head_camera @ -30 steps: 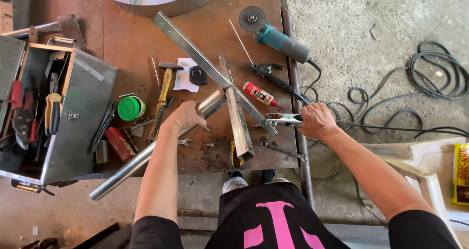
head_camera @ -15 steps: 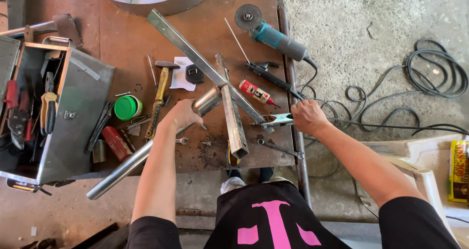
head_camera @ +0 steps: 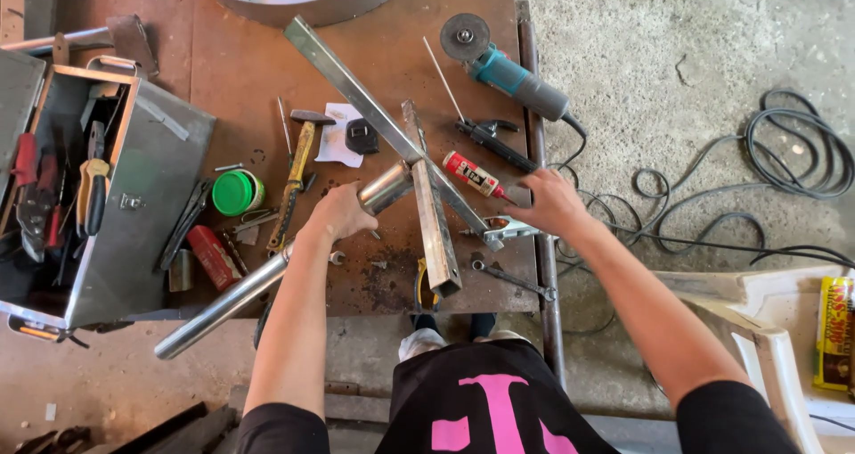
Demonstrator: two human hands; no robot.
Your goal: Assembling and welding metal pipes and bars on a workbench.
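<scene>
My left hand point(head_camera: 343, 213) is closed around a round steel pipe point(head_camera: 232, 298) that lies slanted across the rusty steel table point(head_camera: 240, 71) and sticks out past its near edge. The pipe's far end meets a long angle bar point(head_camera: 356, 89) and a square tube point(head_camera: 435, 227) that cross each other. My right hand point(head_camera: 550, 203) is at the table's right edge, fingertips at the dark tip of a red tube point(head_camera: 470, 174). It is just above a locking clamp point(head_camera: 506, 233) fixed on the bar's end. Whether the fingers grip the tube is unclear.
An open metal toolbox point(head_camera: 134, 196) with pliers stands at the left. A hammer point(head_camera: 298, 162), a green-lidded can point(head_camera: 237, 192), an angle grinder point(head_camera: 508, 69) and a wrench point(head_camera: 512, 278) lie on the table. Black cables point(head_camera: 784, 160) coil on the concrete; a white plastic chair point(head_camera: 775, 329) stands at the right.
My right hand has come off the locking clamp and shifted up toward the red tube. My left hand stays closed on the pipe.
</scene>
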